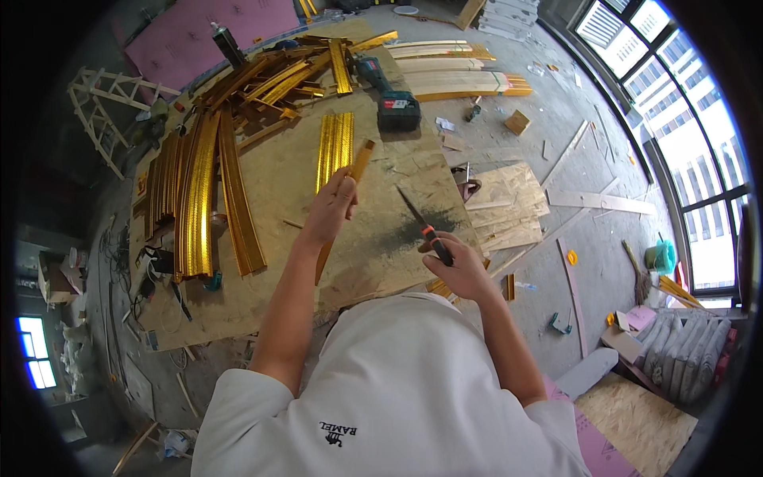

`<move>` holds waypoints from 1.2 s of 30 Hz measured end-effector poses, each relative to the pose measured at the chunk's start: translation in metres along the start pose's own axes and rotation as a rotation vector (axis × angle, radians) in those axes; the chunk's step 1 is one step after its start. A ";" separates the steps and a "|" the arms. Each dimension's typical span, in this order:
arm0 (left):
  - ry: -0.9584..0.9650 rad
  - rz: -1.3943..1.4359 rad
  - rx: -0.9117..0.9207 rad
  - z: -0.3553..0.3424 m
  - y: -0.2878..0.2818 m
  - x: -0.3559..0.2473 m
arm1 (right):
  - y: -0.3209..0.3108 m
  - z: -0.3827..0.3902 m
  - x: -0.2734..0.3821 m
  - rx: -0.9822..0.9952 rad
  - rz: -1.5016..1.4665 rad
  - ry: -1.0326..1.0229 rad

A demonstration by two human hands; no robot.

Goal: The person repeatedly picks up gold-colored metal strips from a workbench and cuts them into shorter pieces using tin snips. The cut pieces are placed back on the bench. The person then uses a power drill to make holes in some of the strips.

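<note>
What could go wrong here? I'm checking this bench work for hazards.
The file in the right hand points toward the left hand, which holds the gold strip in the air; a slip might jab it. Unsupported, the strip could flex or twist in that grip.

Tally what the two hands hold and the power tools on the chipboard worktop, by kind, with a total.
Narrow gold metal strip, in the left hand: 1
Black file with an orange-banded handle, in the right hand: 1
Dark green cordless drill lying on the chipboard worktop: 1
Total: 3
The loose gold strips piled on the worktop overlap too much to count.
</note>
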State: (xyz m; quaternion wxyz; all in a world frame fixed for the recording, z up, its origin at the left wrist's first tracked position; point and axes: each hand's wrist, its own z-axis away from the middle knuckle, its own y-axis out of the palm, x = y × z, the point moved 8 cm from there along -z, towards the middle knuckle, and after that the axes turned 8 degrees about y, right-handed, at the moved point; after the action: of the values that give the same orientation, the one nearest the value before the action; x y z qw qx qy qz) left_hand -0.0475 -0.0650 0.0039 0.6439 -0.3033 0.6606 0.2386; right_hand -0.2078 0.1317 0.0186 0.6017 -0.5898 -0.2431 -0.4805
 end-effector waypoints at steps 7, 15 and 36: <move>0.065 -0.021 -0.035 0.021 0.043 0.007 | 0.008 0.006 -0.010 0.023 0.089 0.014; 0.016 -0.299 0.043 0.031 0.055 0.017 | 0.007 0.013 -0.015 0.052 0.110 -0.007; -0.067 -0.584 0.187 0.031 0.041 0.086 | 0.041 -0.008 -0.061 0.281 0.101 0.180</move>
State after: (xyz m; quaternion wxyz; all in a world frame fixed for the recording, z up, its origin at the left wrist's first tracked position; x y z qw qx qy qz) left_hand -0.0536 -0.0228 -0.0868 0.7319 -0.4118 0.5428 -0.0082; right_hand -0.1999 0.1351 -0.0548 0.7210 -0.4661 -0.2232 -0.4617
